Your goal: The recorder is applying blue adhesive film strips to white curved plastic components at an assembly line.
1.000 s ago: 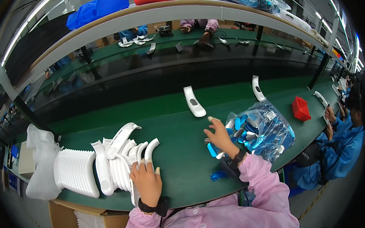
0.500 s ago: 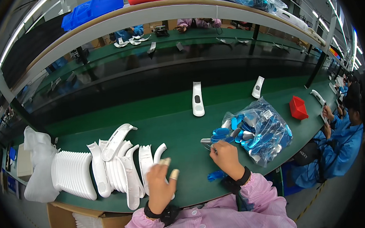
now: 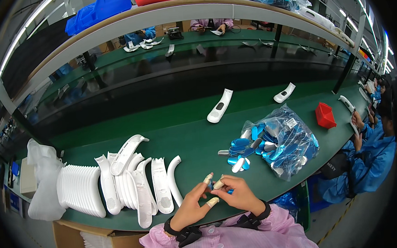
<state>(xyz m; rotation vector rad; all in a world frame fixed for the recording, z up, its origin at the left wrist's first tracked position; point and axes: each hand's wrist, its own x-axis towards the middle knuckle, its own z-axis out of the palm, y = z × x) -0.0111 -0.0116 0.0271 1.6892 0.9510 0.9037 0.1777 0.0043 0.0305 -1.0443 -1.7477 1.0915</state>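
Near the front edge of the table, my left hand (image 3: 194,206) and my right hand (image 3: 239,194) meet, both with fingers closed around a small blue-filmed oval piece (image 3: 211,185). Finger cots cover some fingertips, and the fingers hide most of the piece. To the right of my hands, loose blue and silver oval pieces (image 3: 241,143) spill from a clear plastic bag (image 3: 293,141). Curved white shells (image 3: 162,186) lie in a loose heap left of my left hand, some with a dotted grille at one end.
A row of stacked white shells (image 3: 79,189) stands at the left beside white foam wrap (image 3: 43,177). Farther back lie a white shell with a dark oval (image 3: 220,106) and another shell (image 3: 285,93). A red bin (image 3: 325,115) sits near a co-worker in blue (image 3: 366,160). An overhead shelf (image 3: 170,13) spans the back.
My right hand has moved left from the oval pieces, and my left hand has come right to meet it. The two farther white shells have turned. A person opposite now holds a white part.
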